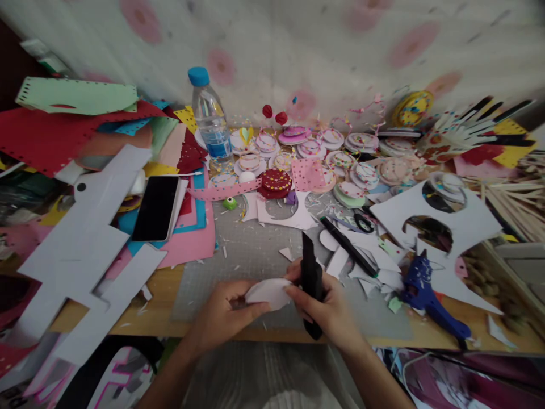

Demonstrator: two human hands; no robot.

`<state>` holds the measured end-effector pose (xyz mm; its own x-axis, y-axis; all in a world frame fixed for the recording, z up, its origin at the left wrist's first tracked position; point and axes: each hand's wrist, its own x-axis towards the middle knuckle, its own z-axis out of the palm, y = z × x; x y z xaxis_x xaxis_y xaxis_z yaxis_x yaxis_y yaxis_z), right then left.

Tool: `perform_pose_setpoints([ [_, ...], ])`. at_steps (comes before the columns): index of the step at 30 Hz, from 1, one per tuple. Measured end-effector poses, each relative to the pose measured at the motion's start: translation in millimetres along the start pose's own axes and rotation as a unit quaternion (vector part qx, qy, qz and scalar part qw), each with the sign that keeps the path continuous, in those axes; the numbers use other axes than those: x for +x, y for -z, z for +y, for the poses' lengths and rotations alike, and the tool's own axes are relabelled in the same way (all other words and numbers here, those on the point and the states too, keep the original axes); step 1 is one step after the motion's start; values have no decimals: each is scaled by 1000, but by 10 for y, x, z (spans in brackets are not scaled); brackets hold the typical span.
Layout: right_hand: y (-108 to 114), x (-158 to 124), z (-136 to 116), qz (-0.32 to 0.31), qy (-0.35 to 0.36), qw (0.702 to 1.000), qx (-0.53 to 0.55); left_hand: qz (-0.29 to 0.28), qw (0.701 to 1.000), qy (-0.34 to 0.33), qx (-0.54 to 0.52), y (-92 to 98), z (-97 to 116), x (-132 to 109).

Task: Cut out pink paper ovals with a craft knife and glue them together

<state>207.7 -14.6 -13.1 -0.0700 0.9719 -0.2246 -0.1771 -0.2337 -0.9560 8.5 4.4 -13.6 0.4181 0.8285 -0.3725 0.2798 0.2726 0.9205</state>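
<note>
Between my two hands is a small white foam-board piece [269, 291] with a curved upper edge. My left hand [227, 311] pinches its left end between thumb and fingers. With thumb and fingertips my right hand [321, 301] touches the piece's right end, while the same hand grips a black utility knife [311, 272], its blade pointing up and away from me. Below them lies a grey cutting mat [251, 250] sprinkled with white scraps. A white board with round cut-outs [298, 218] rests farther back on the mat.
A water bottle [213, 122] stands at the back left, beside many decorated discs. A phone [156, 207] lies on coloured sheets at left. On the right are a blue glue gun [430, 301], a black-and-green marker [349, 247] and a cut white board [472, 218].
</note>
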Motion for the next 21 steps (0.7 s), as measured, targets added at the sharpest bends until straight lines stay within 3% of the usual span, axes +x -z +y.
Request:
perform_pose_setpoints([
  [3, 28, 35, -70, -47, 70, 995, -49, -8, 993, -54, 103, -10, 90, -51],
  [5, 32, 48, -72, -73, 100, 990, -61, 5, 976, -137, 168, -19, 89, -67],
  [7, 23, 45, -31, -69, 99, 992, -44, 46, 933, -261, 242, -14, 53, -62],
  [9, -1, 25, 35, -42, 57, 997, 9, 99, 866, -371, 320, 4, 15, -48],
  [12, -56, -26, 119, 0, -25, 993, 114, 136, 794, -434, 404, 42, -13, -32],
  [18, -138, -95, 134, 4, -107, 983, 147, 92, 776, -434, 448, 62, -87, 18],
  [21, -131, -79, 144, 29, -124, 984, 124, 118, 803, -429, 398, 31, -133, 56],
])
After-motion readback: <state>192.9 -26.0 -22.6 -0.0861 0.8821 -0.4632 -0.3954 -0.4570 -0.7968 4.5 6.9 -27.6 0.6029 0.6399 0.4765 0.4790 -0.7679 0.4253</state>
